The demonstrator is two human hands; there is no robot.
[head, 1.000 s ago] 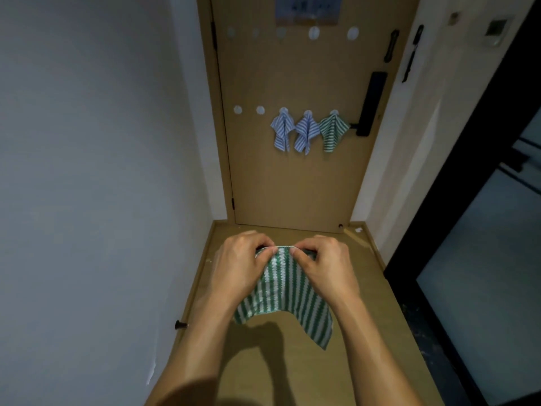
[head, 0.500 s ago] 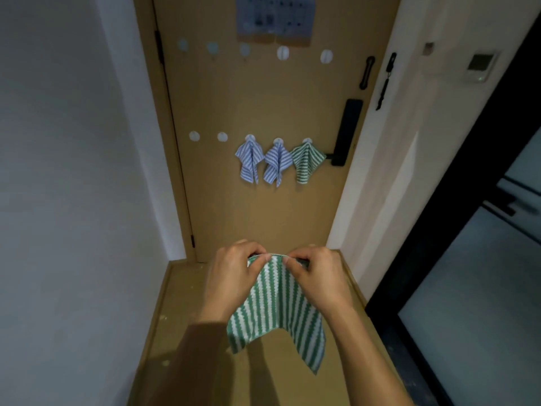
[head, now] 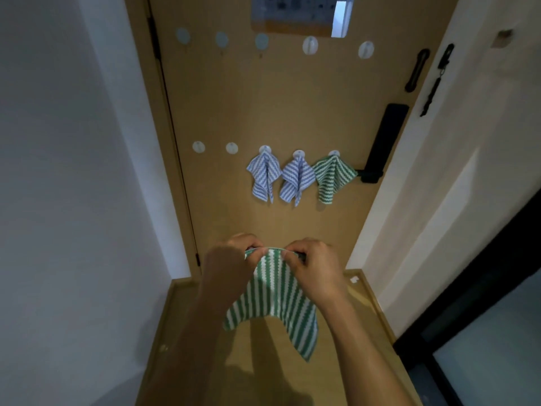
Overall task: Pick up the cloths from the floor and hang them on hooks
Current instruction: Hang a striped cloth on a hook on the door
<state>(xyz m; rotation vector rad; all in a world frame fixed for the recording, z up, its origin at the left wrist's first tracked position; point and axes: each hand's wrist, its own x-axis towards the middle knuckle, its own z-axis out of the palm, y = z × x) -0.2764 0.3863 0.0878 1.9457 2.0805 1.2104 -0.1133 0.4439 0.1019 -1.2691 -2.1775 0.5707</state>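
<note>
I hold a green-and-white striped cloth (head: 275, 300) in front of me by its top edge. My left hand (head: 231, 265) pinches the left part of that edge and my right hand (head: 314, 266) pinches the right part; the rest hangs down above the floor. On the wooden door ahead, two blue striped cloths (head: 263, 177) (head: 294, 180) and a green striped cloth (head: 330, 177) hang from white hooks. Two bare hooks (head: 198, 147) (head: 232, 148) sit to their left. A higher row of several bare hooks (head: 309, 45) runs across the door.
A black door handle (head: 383, 142) sticks out right of the hung cloths. A white wall (head: 73, 200) closes in the left side, a cream wall (head: 453, 171) the right. A dark-framed glass panel (head: 483, 332) stands at the lower right. The wooden floor (head: 263, 376) lies below.
The view has tilted up and come closer to the door, so the upper hook row shows lower and larger. Both hands keep their pinch on the green cloth.
</note>
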